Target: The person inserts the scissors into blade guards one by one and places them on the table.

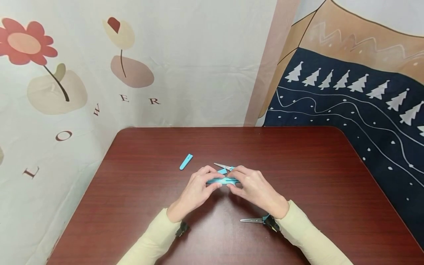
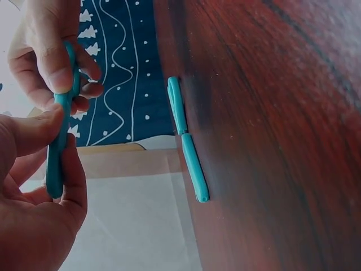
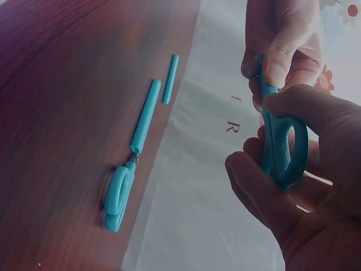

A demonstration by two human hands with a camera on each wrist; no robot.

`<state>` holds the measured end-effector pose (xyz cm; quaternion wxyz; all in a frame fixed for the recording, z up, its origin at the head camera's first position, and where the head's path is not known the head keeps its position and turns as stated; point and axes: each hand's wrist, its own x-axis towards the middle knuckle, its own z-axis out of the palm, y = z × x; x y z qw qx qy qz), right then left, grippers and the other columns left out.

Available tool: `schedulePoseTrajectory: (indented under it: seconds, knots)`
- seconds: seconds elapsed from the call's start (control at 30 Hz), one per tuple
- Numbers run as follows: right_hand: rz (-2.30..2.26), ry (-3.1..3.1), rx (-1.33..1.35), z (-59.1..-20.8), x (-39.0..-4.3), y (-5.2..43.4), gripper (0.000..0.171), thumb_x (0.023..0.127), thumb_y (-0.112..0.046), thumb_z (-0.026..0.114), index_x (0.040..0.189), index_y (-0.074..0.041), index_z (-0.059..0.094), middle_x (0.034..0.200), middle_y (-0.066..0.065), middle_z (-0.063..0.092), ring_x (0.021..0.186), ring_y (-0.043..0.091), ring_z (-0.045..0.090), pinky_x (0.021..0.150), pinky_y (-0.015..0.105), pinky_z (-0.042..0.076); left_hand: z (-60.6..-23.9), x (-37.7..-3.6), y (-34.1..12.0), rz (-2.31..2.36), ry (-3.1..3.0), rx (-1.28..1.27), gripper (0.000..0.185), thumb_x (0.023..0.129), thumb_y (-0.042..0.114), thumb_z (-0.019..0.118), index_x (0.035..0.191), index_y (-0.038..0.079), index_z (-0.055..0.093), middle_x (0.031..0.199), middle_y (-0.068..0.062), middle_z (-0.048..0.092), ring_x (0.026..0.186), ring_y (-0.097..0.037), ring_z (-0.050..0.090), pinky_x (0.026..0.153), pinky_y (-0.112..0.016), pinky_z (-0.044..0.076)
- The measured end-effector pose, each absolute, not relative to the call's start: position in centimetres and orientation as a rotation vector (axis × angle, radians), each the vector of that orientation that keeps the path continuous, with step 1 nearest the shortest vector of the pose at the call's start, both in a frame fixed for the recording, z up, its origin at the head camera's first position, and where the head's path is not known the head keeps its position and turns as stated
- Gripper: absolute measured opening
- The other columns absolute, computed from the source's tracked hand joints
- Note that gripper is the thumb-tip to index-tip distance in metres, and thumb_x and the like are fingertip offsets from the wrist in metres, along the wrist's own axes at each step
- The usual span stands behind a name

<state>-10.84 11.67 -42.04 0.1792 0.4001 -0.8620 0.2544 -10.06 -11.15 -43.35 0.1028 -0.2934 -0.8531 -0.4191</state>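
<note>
A pair of scissors with light-blue handles (image 3: 293, 152) is held up between both hands over the table. My right hand (image 1: 253, 186) grips its handles, fingers curled round the loops. A light-blue blade cover (image 2: 54, 166) encloses the blade end, and my left hand (image 1: 200, 184) pinches it between thumb and fingers. The blades are hidden inside the cover. Just beyond the hands, a second pair of scissors (image 1: 223, 166) lies with its blades bare and its handles partly behind the right hand. Beside it is a loose blade cover (image 3: 146, 116), partly hidden by the left hand in the head view.
Another blue blade cover (image 1: 186, 162) lies farther left on the reddish-brown table (image 1: 149, 147). A third pair of scissors (image 1: 253, 220), blades bare and pointing left, lies by the right wrist, its handles mostly hidden. Printed cloth (image 1: 198, 73) hangs behind the table.
</note>
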Motion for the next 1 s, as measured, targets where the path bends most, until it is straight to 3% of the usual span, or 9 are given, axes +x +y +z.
schedulePoseTrajectory:
  seconds: [1.0]
  knots:
    - [0.791, -2.436, 1.182, -42.38, -10.95, 12.03, 0.026, 0.084, -0.012, 0.087, 0.105, -0.008, 0.073, 0.099, -0.001, 0.07, 0.076, 0.007, 0.065, 0.068, 0.018, 0.056, -42.98, -9.35, -11.31, -1.177, -2.565, -0.852, 0.022, 0.086, 0.008, 0.084, 0.107, 0.012, 0.08, 0.1, 0.003, 0.066, 0.089, -0.014, 0.056, 0.073, -0.029, 0.049]
